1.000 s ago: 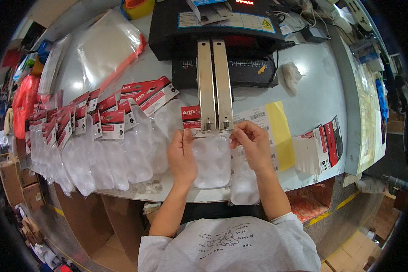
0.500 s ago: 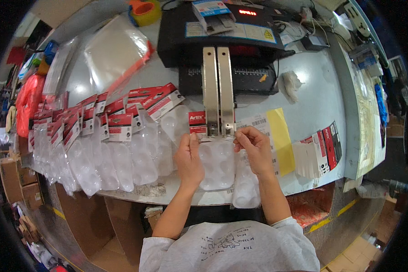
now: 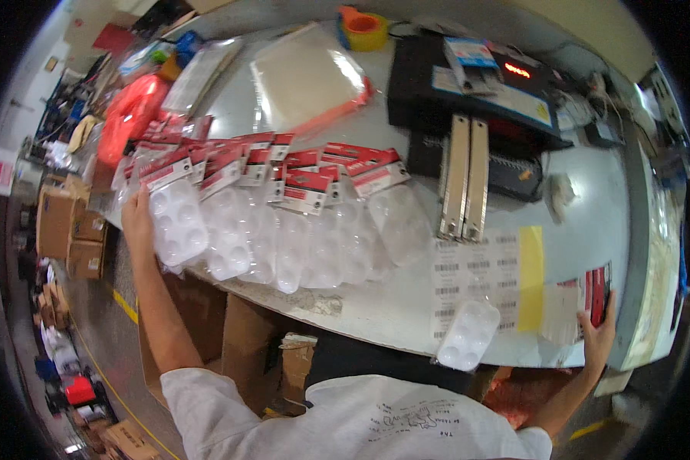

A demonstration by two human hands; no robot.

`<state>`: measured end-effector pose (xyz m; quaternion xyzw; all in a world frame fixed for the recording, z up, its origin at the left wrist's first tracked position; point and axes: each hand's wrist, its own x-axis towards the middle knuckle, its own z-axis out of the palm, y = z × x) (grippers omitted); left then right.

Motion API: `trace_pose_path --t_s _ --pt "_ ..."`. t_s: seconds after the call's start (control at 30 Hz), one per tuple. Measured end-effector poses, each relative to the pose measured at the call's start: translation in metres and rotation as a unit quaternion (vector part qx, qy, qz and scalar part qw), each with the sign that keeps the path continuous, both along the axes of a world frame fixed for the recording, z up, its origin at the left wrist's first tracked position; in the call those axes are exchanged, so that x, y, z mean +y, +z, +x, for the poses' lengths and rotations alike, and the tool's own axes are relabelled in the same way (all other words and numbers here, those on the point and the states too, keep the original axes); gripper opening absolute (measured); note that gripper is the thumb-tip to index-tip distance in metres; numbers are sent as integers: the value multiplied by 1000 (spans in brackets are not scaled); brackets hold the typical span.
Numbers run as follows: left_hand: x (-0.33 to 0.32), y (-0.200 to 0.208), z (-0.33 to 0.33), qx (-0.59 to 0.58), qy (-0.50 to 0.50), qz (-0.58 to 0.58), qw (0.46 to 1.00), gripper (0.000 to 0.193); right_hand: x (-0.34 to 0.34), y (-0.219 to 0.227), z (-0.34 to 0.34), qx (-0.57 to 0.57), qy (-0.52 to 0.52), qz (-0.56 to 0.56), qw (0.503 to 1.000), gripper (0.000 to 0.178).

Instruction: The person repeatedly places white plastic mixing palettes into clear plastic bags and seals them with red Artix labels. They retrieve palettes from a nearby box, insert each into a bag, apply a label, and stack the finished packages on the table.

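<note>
At the far left of the table, my left hand [image 3: 138,222] is closed at the edge of a bagged white paint palette [image 3: 178,222] with round wells and a red-and-white header card. This pack lies over the left end of a row of similar bagged palettes [image 3: 291,249]. On the far right, my right hand [image 3: 598,333] has its fingers around the end of a stack of red, black and white header cards [image 3: 590,295]. Another white palette [image 3: 469,333] rests at the table's front edge, over a sheet of barcode labels [image 3: 477,268].
A black machine [image 3: 468,92] with a red display and two metal bars [image 3: 464,176] stands at the back. Clear bags [image 3: 307,80] and a tape roll [image 3: 363,31] lie to its left. A yellow strip [image 3: 530,276] borders the labels. Cardboard boxes [image 3: 57,222] stand at left.
The view has turned left. My left hand has carried the bagged palette from the metal bars to the row's left end. My right hand has left the bars for the header cards.
</note>
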<state>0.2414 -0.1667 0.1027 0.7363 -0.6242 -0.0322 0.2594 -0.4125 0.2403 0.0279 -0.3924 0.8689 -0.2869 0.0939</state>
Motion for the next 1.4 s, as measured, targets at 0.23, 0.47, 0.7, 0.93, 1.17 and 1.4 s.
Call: trace_pose_path --t_s 0.23,0.47,0.7,0.93,1.17,1.4 --pt "132 -46 -199 40 -250 -69 965 34 -24 22 25 22 -56 -10 998 76" --pt "240 -149 -356 130 -457 111 873 38 -31 26 36 119 -101 31 987 71" --pt "235 -125 -346 534 -271 418 683 19 -58 60 86 223 -55 -1 973 50" --pt "228 -92 -310 556 -298 406 661 16 -124 33 134 -373 193 34 907 41" --pt "222 -86 -306 469 -307 341 755 13 -132 25 142 -386 229 67 891 23" --pt "220 -91 -301 442 -329 269 790 14 -138 15 138 -330 250 18 910 24"
